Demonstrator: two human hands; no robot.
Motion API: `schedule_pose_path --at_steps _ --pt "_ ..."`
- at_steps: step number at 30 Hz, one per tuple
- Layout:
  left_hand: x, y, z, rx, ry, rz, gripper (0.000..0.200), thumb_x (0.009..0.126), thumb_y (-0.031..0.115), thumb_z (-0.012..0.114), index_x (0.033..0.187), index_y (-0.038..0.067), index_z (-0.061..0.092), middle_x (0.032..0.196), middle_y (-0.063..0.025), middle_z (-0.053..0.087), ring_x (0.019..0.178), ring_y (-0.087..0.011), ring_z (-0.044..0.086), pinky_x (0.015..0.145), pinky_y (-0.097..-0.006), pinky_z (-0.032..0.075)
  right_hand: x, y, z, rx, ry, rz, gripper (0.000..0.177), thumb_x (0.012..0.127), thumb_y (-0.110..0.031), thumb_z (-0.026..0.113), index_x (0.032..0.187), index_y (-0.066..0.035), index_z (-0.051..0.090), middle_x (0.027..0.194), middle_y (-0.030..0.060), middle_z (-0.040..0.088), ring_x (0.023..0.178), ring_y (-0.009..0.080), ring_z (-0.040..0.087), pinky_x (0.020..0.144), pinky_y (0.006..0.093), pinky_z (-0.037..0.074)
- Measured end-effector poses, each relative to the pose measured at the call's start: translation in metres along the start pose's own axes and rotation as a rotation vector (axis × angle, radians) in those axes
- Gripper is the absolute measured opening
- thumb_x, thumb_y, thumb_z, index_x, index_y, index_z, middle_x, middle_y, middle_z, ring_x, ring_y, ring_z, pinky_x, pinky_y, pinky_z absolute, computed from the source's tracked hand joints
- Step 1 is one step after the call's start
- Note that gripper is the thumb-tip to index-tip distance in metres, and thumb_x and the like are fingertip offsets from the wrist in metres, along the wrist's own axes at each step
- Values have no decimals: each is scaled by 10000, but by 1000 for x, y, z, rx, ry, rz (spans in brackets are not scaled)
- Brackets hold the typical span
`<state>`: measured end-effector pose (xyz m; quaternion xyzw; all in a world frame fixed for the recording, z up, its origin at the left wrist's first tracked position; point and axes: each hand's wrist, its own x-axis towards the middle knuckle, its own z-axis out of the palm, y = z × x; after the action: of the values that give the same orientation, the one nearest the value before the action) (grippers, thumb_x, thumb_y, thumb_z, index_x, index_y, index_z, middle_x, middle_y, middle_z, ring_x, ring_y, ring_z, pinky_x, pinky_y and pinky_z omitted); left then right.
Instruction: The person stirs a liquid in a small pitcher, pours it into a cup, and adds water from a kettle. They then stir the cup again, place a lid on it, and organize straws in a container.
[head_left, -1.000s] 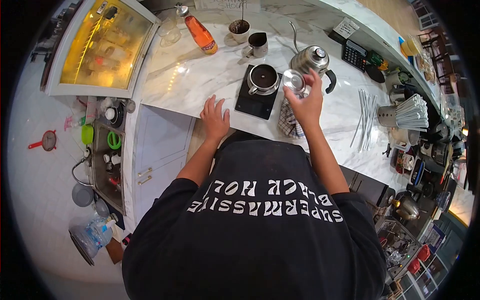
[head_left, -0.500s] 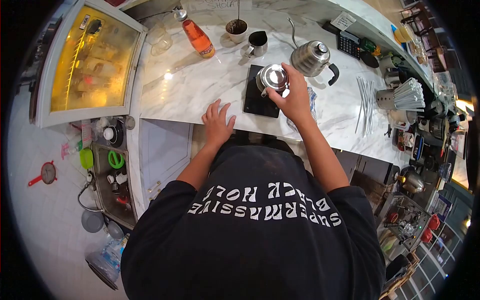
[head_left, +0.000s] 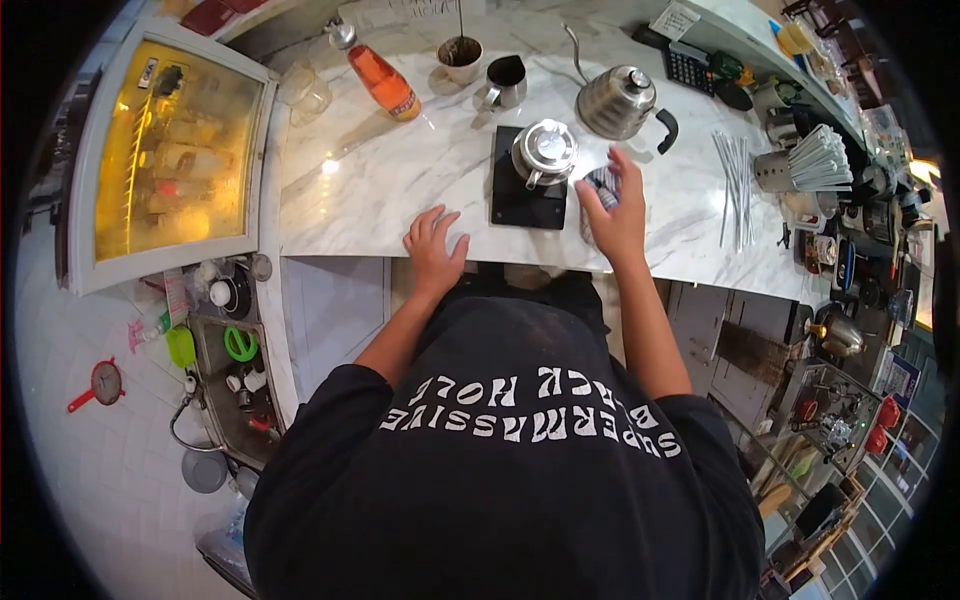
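A small pot with a shiny metal lid [head_left: 549, 146] stands on a black digital scale [head_left: 528, 207] on the marble counter. My right hand [head_left: 617, 218] is just right of the pot, apart from it, thumb and fingers spread and holding nothing. Partly under that hand lies a folded checked cloth [head_left: 602, 186]. My left hand [head_left: 434, 250] rests at the counter's front edge with its fingers stretched out and nothing in them. Behind the pot are a steel gooseneck kettle [head_left: 616, 103] and a metal pitcher [head_left: 507, 82].
A bottle of red liquid [head_left: 383, 80], a cup with dark contents [head_left: 460, 60] and clear glasses [head_left: 305, 93] stand at the back left. Rightward lie paper-wrapped straws [head_left: 735, 190] and a calculator [head_left: 690, 68]. A sink [head_left: 215, 400] is at the left, beside a lit glass-door fridge [head_left: 180, 150].
My right hand has let go of the pot's lid and drawn back to the right and toward me, over the cloth. My left hand has stayed at the counter edge.
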<state>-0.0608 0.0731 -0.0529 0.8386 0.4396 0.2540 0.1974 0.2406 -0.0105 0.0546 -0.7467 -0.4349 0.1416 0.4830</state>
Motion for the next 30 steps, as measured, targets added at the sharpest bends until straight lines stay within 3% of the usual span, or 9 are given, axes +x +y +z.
schedule_pose_path --at_steps 4,10,15,18,21,25,30 --pt "4 12 -17 -176 0 -32 383 848 144 776 1221 95 702 1298 -124 661 1264 -332 572 1077 -452 407 -18 41 -38 83 81 290 767 868 -208 834 1518 -54 458 1371 174 606 1205 296 612 1006 458 486" --pt "4 78 -26 -254 1 -1 243 890 75 728 1132 51 731 1140 -138 718 1114 -329 657 995 -410 497 -19 122 -139 -43 274 433 733 889 -238 813 1517 -78 471 1306 166 642 1169 289 632 955 435 498" --pt "14 160 18 -292 26 -39 229 895 74 728 1120 35 730 1128 -154 719 1082 -331 672 970 -408 517 4 182 -231 -203 425 470 572 914 -209 765 1417 -28 559 1204 167 679 1077 312 652 939 433 516" --pt "23 220 58 -335 41 -30 220 899 72 727 1115 29 728 1117 -161 717 1070 -336 677 963 -407 520 21 242 -271 -376 314 441 497 899 -182 761 1351 -43 605 1151 163 693 1070 337 654 925 449 517" --pt "31 279 106 -363 27 14 209 903 65 723 1107 22 726 1103 -167 714 1059 -339 681 956 -401 523 42 279 -285 -443 188 356 459 878 -148 740 1324 -124 633 1087 116 728 1060 363 660 908 479 523" --pt "42 348 154 -443 -64 -8 207 899 69 736 1099 14 723 1105 -169 709 1067 -337 683 957 -388 521 66 283 -290 -533 111 293 518 836 -117 725 1343 -118 624 1040 136 748 1014 373 684 883 493 538" --pt "70 403 195 -481 -129 15 223 895 82 747 1115 51 727 1145 -147 688 1067 -325 682 964 -385 523 74 299 -298 -390 -7 398 551 797 -56 683 1344 -92 618 898 165 734 871 377 717 827 494 554"
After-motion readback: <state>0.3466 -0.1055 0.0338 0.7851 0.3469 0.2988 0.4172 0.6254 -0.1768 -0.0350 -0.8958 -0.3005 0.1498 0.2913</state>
